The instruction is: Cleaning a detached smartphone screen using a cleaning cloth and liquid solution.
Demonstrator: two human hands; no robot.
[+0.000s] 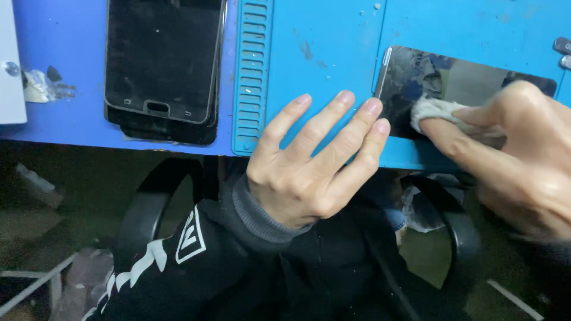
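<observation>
Left hand [315, 160] lies flat, fingers spread, fingertips touching the edge of a shiny glass panel [458, 83] at right of frame. Right hand [511, 148] pinches a white cloth [437, 110] onto it. All sits on a blue work mat [321, 47] (scuffed), stacked dark phones [160, 65] upper left.

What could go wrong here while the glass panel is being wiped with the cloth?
The glass panel lies near the mat's front edge, so a hard push from the right hand and cloth might slide it off. The left hand braces only its corner, so it may pivot.
</observation>
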